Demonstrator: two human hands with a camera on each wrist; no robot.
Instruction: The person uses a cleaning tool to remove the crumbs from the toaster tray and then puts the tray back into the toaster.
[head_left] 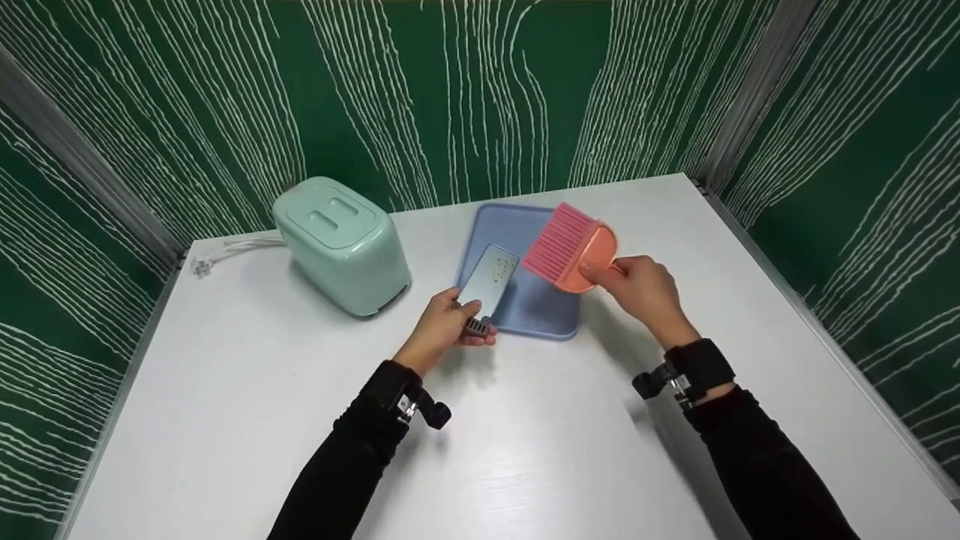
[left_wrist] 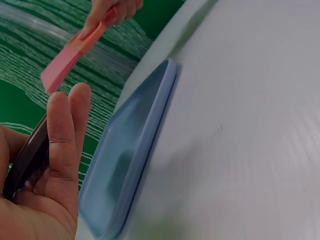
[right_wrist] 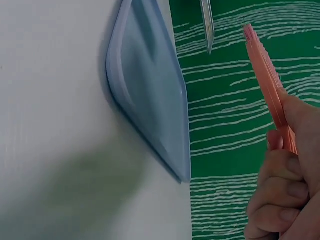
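Observation:
My left hand (head_left: 441,328) grips a flat silver crumb tray (head_left: 486,285) by its dark slotted end, thumb on top. Small brownish crumbs lie near the tray's far end. In the left wrist view two fingers of that hand stretch out beside the dark edge. My right hand (head_left: 641,291) holds a small orange brush (head_left: 598,259) by its handle, pink bristles pointing left. The bristles are close to the crumb tray but apart from it. Below both lies a shallow blue tray (head_left: 536,304) on the table; the right wrist view shows it beneath them.
A mint-green toaster (head_left: 345,255) stands at the back left of the white table (head_left: 300,420). Its white cord with a plug (head_left: 201,266) lies beside it. Green walls with white lines (head_left: 495,97) enclose the table at the back and sides.

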